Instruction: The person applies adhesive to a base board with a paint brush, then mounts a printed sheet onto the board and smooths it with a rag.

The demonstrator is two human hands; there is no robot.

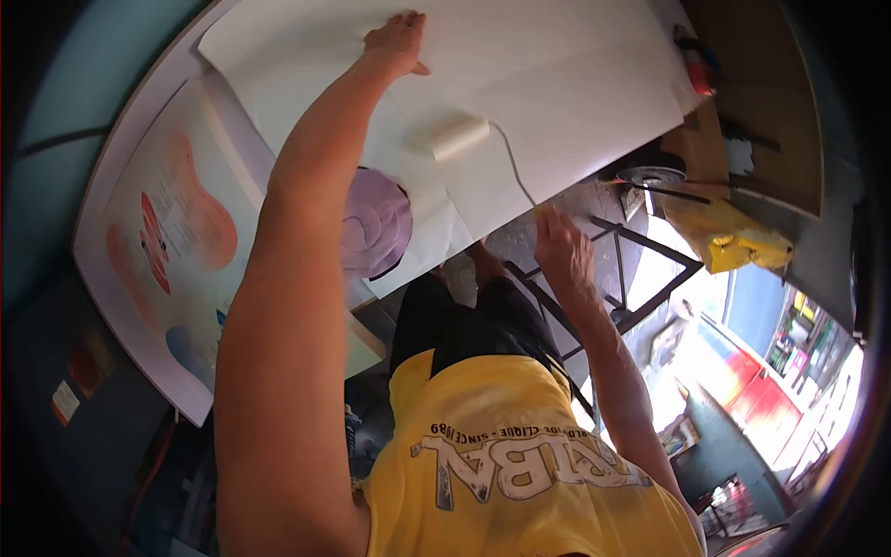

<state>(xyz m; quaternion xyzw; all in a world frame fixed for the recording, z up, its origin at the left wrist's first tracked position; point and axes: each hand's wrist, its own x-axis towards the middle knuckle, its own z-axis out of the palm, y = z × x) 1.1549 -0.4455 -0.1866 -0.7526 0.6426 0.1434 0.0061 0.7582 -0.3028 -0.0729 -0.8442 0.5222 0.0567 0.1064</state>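
My left hand [397, 45] lies flat on a large white sheet [557, 65] near its far edge, thumb apart from the fingers and nothing held. A paint roller [460, 137] with a pale sleeve rests on the sheet. Its thin bent metal rod runs down toward the near edge, where my right hand [563, 246] is closed around the handle, mostly hiding it. Beside my left forearm is a round purple cloth item [379, 223], perhaps a hat, partly covered by the arm.
A printed board [167, 227] with red and blue shapes lies at the left. Below the sheet's near edge stands a dark metal frame [659, 292]. At the right are a black wheel-like disc [652, 174], a yellow bag [747, 251] and a bright doorway with shelves beyond.
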